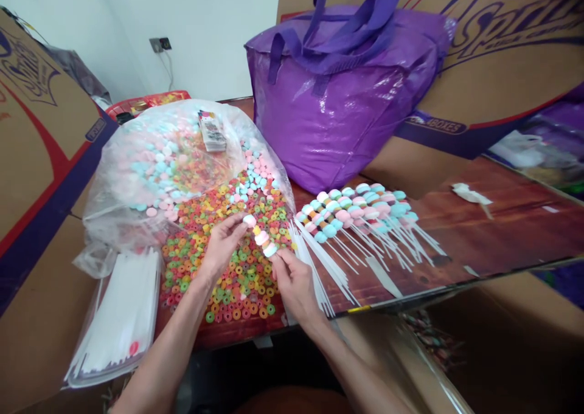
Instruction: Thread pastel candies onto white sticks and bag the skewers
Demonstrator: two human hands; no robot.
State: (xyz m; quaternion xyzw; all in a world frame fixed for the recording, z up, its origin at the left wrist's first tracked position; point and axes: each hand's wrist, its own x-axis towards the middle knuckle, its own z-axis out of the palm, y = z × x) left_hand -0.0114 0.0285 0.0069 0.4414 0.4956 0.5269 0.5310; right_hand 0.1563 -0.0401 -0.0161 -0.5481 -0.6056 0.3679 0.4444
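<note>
Nearest, two bare forearms reach over the near edge of the bed of coloured rings (241, 286), which serves here as the landmark. Above the right part of that bed, the person's two hands hold one sweet skewer (261, 239) between them. Its long axis slants, the far end toward the bed's left, the near end toward its right edge. The left hand (223, 244) is at the far end, thumb and forefinger pinching the white-and-pink sweet at the tip; whether the stick reaches through that piece cannot be told. The right hand (294, 280) is at the near end, thumb and fingertips pressed together just below the last sweet, hiding what they grip, probably the stick. The tip thus lies right at the left fingers, and the left hand is the nearer one to it.

Left of the bed lies a clear packet of white sticks (123, 304). Along its right edge loose sticks (329, 267) fan out, and farther right, on the table (460, 238), made-up skewers (351, 210) lie in overlapping rows. Beyond the bed is a clear plastic sack (107, 171) of pastel sweets with a stack of small cards (213, 134) on top; beyond and to the right stands a purple bag (328, 110).
</note>
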